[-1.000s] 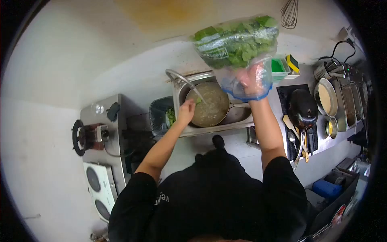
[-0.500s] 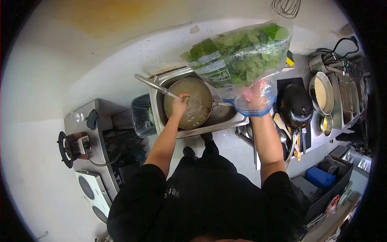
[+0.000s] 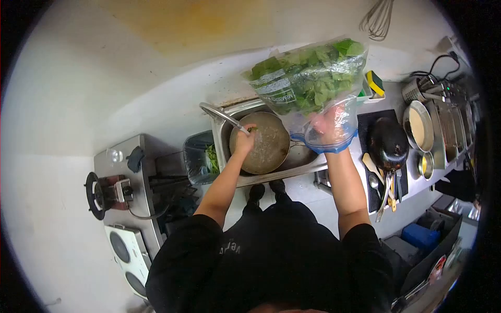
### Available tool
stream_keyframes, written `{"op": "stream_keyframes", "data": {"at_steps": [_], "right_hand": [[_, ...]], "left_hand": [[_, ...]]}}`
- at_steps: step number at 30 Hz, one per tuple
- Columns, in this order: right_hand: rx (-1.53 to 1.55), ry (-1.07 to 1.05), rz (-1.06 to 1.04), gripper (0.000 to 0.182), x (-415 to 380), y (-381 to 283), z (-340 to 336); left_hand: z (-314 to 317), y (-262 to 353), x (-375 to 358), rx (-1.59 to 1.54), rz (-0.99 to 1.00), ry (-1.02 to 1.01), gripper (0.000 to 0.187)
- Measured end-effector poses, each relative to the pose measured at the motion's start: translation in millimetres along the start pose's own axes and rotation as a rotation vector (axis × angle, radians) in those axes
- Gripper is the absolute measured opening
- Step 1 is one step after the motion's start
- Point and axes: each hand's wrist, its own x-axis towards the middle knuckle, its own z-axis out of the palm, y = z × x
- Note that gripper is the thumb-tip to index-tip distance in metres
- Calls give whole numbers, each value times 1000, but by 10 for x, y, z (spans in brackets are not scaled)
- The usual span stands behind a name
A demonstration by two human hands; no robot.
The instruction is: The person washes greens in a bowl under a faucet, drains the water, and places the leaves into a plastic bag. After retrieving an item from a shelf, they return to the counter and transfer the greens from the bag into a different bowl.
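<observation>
Nearest me is the black shirt (image 3: 297, 261). Beyond it, my right hand (image 3: 332, 124) is inside the mouth of a clear bag (image 3: 282, 93) of green leaves (image 3: 329, 78), its blue edge around the wrist, the whole held above the right end of the sink (image 3: 292, 173); the plastic blurs the fingers, so I cannot tell how far they close or on what. My left hand (image 3: 243, 141) is over the pan (image 3: 288, 150), fingers drawn together on a small leaf (image 3: 252, 129), right by the end of the tap (image 3: 219, 112). The pan sits in the sink with cloudy water (image 3: 269, 138) in it. Left of the sink stands a bin (image 3: 193, 173) with greens (image 3: 212, 158) inside. Rightward, on the desk (image 3: 413, 178), a black skillet (image 3: 388, 141) lies on a mat (image 3: 366, 126), beside a bowl (image 3: 429, 125). A whisk (image 3: 378, 22) hangs at the wall (image 3: 156, 104).
</observation>
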Motion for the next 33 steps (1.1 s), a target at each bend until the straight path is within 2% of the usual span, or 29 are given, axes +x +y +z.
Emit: {"op": "stream_keyframes", "data": {"at_steps": [1, 3, 5, 7, 9, 10, 11, 12, 13, 14, 15, 16, 18, 20, 21, 22, 24, 25, 26, 27, 28, 29, 30, 32, 33], "right_hand": [[21, 11, 0, 73, -18, -22, -4], [9, -12, -29, 75, -73, -25, 26], [14, -25, -61, 76, -152, -34, 43], [23, -29, -93, 78, -232, -26, 51], [26, -47, -122, 80, -353, -33, 5], [34, -64, -136, 81, -410, -38, -26], [51, -84, -153, 82, -461, -44, -52], [77, -109, -163, 82, -501, -60, -72], [95, -135, -181, 83, -548, -99, -78], [111, -153, -193, 84, -572, -132, -75], [127, -169, -200, 85, -602, -155, -62], [131, -185, -212, 86, -644, -176, -66], [138, -193, -232, 88, -710, -195, -136], [62, -174, -258, 93, -722, -172, -353], [-3, -157, -247, 99, -726, -140, -399], [-15, -153, -280, 99, -805, -152, -306], [-89, -238, -356, 98, -1007, -181, -93], [-98, -231, -386, 98, -1094, -220, -70], [-75, -249, -355, 98, -1182, -246, -67], [-50, -268, -321, 99, -1290, -273, -56], [-51, -294, -310, 99, -1294, -243, 110], [-56, -281, -327, 99, -1344, -257, 122], [-105, -285, -317, 100, -1407, -276, 128], [-146, -285, -319, 101, -1529, -338, 89], [-158, -215, -280, 102, -1620, -373, 40]], "left_hand": [[-1, -24, 72, -10, 10, -19, 21], [40, -449, 397, 63, 331, 221, 18], [106, -964, 1046, -1119, -196, 149, 18], [-277, -639, 1046, -1263, -307, 55, 25], [-348, -1243, 1579, -1368, -480, -262, 27], [-288, -1082, 1479, -1117, -333, -57, 28], [-278, -998, 1592, -1235, -536, -37, 26], [-103, -1276, 1793, -1204, -349, -80, 12], [-235, -1018, 1623, -1236, -264, -265, 13], [-194, -775, 1590, -1376, -500, -35, 14], [-166, -840, 1673, -1302, -543, 54, 19], [-121, -1210, 1989, -1290, -440, 69, 24], [-166, -1257, 2168, -1383, -359, -152, 29], [-185, -1194, 2249, -1279, -381, -111, 31], [-154, -1428, 2430, -898, -8, -150, 28], [-159, -1449, 2423, -534, 330, -52, 24], [-106, -1270, 2449, -696, 75, 4, 21], [-246, -906, 2023, -694, -22, 81, 19], [-444, -268, 1348, -697, -118, 158, 17], [-452, -332, 1440, -694, -108, 138, 17], [-629, -613, 1820, -702, -179, 43, 12], [-660, -571, 1826, -710, -246, -48, 13], [-665, -600, 1730, -728, -312, -125, 20], [-481, -574, 1584, -483, -336, -205, 23], [-417, -153, 975, -523, -303, -316, 32]]}}
